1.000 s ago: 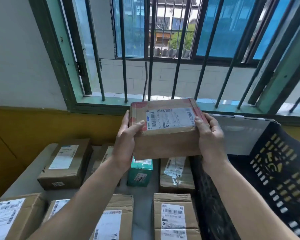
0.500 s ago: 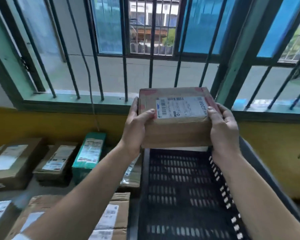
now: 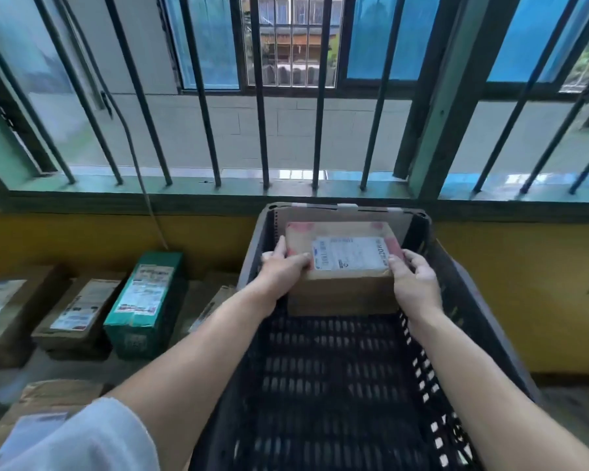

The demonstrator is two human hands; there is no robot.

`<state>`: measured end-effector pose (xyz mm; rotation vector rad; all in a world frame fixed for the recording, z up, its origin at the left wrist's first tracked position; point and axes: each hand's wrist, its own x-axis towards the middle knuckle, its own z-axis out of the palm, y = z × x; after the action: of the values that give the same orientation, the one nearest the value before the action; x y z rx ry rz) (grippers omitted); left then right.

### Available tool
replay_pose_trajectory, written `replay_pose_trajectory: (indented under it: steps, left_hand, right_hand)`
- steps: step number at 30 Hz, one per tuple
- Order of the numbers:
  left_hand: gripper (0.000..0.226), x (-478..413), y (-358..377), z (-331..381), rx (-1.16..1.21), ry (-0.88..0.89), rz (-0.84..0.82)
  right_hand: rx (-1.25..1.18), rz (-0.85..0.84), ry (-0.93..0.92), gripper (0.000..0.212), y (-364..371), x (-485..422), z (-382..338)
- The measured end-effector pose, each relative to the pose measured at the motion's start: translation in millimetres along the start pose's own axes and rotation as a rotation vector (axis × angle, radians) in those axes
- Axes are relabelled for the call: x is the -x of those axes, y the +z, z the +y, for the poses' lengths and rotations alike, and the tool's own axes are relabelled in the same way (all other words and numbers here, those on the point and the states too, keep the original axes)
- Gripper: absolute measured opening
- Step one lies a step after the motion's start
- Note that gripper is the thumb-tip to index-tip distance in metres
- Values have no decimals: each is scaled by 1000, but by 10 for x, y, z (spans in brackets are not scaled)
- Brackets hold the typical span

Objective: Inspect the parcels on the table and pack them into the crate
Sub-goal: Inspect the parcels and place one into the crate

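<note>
A brown cardboard parcel [image 3: 342,290] with a white shipping label and red tape marks sits low inside the black slatted crate [image 3: 334,396], near its far end. My left hand [image 3: 283,270] grips the parcel's left edge, thumb over the top. My right hand [image 3: 413,280] grips its right edge. Behind it, another flat cardboard parcel [image 3: 398,220] stands against the crate's far wall. Whether the held parcel touches the crate floor is hidden.
Left of the crate, on the grey table, lie a green box [image 3: 147,297], a brown parcel [image 3: 82,307], another brown parcel [image 3: 4,307] and one at the near left [image 3: 48,399]. A barred window [image 3: 262,130] and yellow wall [image 3: 524,300] stand behind.
Both hands have carried the parcel from above the table rightward and down into the crate. The view has swung right and down with it.
</note>
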<state>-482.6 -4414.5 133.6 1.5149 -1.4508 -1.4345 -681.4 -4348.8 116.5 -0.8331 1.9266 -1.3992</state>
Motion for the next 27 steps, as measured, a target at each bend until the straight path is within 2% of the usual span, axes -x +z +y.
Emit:
replay_pose_trajectory:
  steps: [3, 5, 10, 13, 18, 27]
  left_hand:
    - [83, -206, 97, -143, -84, -109, 20]
    - [82, -343, 146, -241, -103, -164, 68]
    - [73, -405, 284, -349, -111, -274, 103]
    - [72, -504, 340, -497, -150, -298, 115]
    - [57, -567, 368, -669, -242, -336, 122]
    - [54, -532, 431, -693, -192, -365, 61]
  right_hand:
    - [94, -40, 81, 56, 46, -97, 233]
    - [147, -63, 117, 60, 92, -140, 359]
    - [227, -75, 142, 51, 169, -244, 522]
    - [259, -94, 170, 41, 187, -252, 591]
    - [298, -151, 213, 42, 216, -260, 715]
    - [340, -206, 272, 48, 178, -253, 794]
